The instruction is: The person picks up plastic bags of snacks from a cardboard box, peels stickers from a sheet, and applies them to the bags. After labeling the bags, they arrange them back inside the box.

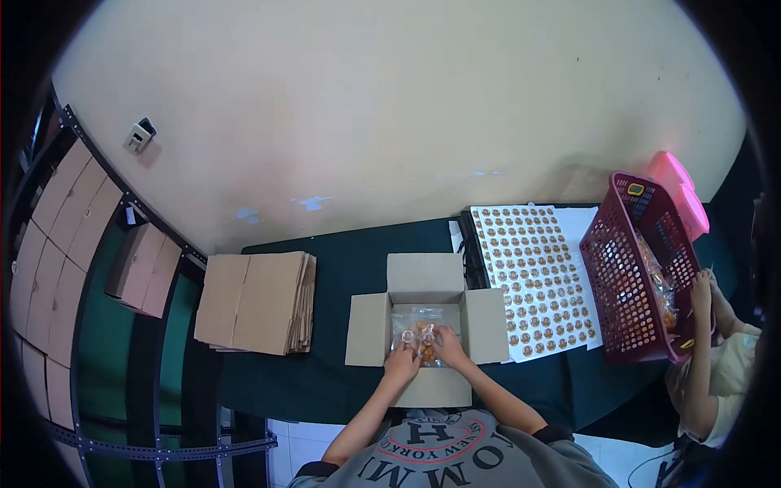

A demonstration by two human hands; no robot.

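An open cardboard box (pixel 368 328) with its flaps spread sits on the dark table in front of me. Inside lie clear plastic bags of orange snacks (pixel 416 323). My left hand (pixel 403 359) and my right hand (pixel 449 345) both reach into the box and rest on the snack bags, fingers curled over them. Whether either hand grips a bag or only presses on it is unclear at this size.
A stack of flattened cardboard boxes (pixel 256 302) lies to the left. Sheets of round stickers (pixel 537 281) lie to the right. Beyond them, a maroon basket (pixel 630 281) of snack packs is tilted, with another person's hand (pixel 701 286) on it. Shelves of folded boxes (pixel 61 244) stand far left.
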